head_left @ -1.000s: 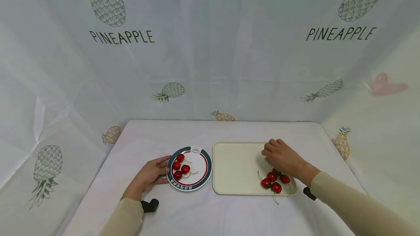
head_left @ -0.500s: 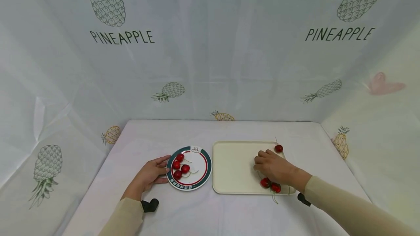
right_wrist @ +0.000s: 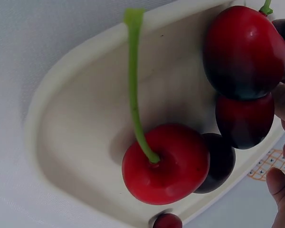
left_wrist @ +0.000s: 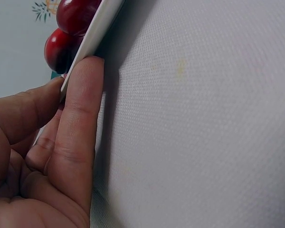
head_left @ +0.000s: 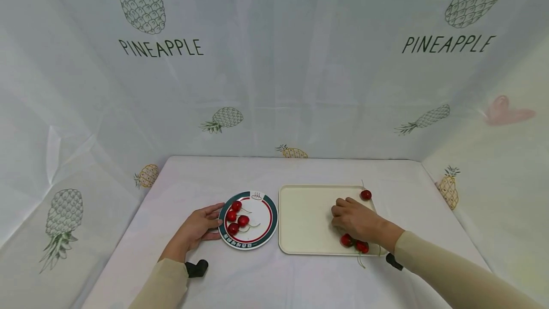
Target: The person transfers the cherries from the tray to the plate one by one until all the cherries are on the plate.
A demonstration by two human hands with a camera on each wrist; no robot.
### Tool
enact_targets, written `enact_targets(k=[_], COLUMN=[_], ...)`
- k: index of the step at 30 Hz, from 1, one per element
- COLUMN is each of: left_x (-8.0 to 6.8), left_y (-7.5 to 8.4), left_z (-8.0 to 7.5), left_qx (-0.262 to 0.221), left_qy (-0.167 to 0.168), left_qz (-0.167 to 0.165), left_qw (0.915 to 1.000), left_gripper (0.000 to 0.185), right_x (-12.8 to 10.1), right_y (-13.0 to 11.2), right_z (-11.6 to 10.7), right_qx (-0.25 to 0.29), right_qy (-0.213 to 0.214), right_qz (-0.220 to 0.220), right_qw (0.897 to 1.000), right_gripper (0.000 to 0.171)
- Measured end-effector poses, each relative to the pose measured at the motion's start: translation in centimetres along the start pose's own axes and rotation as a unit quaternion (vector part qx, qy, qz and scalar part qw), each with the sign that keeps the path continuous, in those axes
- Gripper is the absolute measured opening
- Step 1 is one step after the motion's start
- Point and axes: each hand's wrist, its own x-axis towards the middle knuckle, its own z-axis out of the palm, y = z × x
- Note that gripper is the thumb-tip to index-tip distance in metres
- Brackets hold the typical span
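My left hand (head_left: 198, 227) holds the left rim of a round plate (head_left: 267, 227) with a green border. In the left wrist view the thumb lies over the plate's edge and a finger supports it from below. Several red cherries (head_left: 243, 221) with stems sit on the plate's left half. My right hand (head_left: 358, 219) reaches down over the cream tray (head_left: 302, 221), its fingers bent among cherries (right_wrist: 166, 164) at the tray's right end. The right wrist view catches only some fingers at its right edge; I cannot tell whether they grip a cherry. The hand hides some cherries.
A lone cherry (head_left: 365, 195) lies at the tray's far right corner. The tray stands close to the plate's right side on a white cloth-covered table (head_left: 240, 278). A pineapple-print curtain (head_left: 274, 85) hangs behind and at the sides.
My right hand has moved left and nearer from the tray's far right corner to the cherry cluster, uncovering a cherry at that corner. The left hand and plate stay put.
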Motion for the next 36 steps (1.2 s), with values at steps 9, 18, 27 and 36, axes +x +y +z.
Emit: enact_targets(k=[9, 18, 27, 36], left_x=[-0.1, -0.3, -0.1, 0.0], left_y=[0.0, 0.0, -0.1, 0.0], left_z=[0.0, 0.1, 0.0, 0.1], left_qx=[0.0, 0.002, 0.003, 0.01], left_qy=[-0.009, -0.005, -0.007, -0.003], left_qz=[0.01, 0.014, 0.013, 0.011], left_qw=[0.9999, 0.9999, 0.9999, 0.9999], left_gripper=[0.058, 0.057, 0.058, 0.059], right_x=[-0.2, -0.5, -0.5, -0.2], right_y=[0.0, 0.1, 0.1, 0.2], right_z=[0.3, 0.9, 1.1, 0.8], right_qx=[0.013, 0.005, -0.019, -0.041], right_qy=[-0.013, 0.025, 0.028, 0.045], right_qz=[0.013, 0.04, 0.067, 0.062], right_qw=[1.0, 0.999, 0.997, 0.996], right_gripper=[0.014, 0.02, 0.016, 0.019])
